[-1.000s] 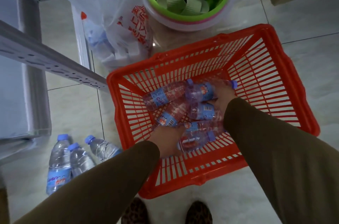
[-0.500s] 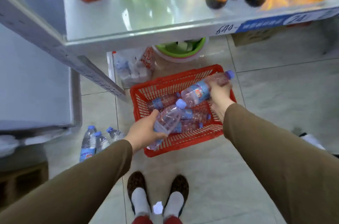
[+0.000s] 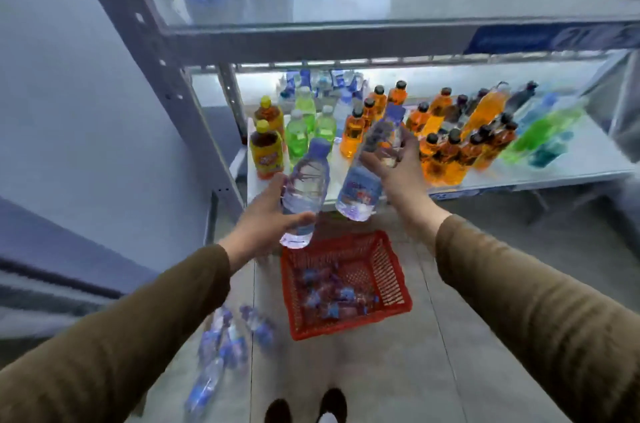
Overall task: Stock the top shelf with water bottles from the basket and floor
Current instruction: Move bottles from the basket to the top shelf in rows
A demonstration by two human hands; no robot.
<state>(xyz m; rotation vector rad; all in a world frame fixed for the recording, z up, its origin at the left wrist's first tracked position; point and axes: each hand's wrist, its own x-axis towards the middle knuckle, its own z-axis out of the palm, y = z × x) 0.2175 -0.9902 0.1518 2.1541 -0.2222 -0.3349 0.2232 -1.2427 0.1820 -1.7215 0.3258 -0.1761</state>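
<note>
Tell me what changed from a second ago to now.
Both hands rose out of the red basket. The left hand now grips one water bottle and the right hand another, raised toward the shelves. The basket's remaining bottles and the floor bottles stayed put.

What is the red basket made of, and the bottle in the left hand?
The red basket looks like moulded plastic: its walls are an open lattice in one even colour. The bottle gripped by the left hand looks like thin clear plastic, see-through with glossy highlights.

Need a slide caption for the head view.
Left hand and right hand each hold a water bottle above the red basket.
</note>
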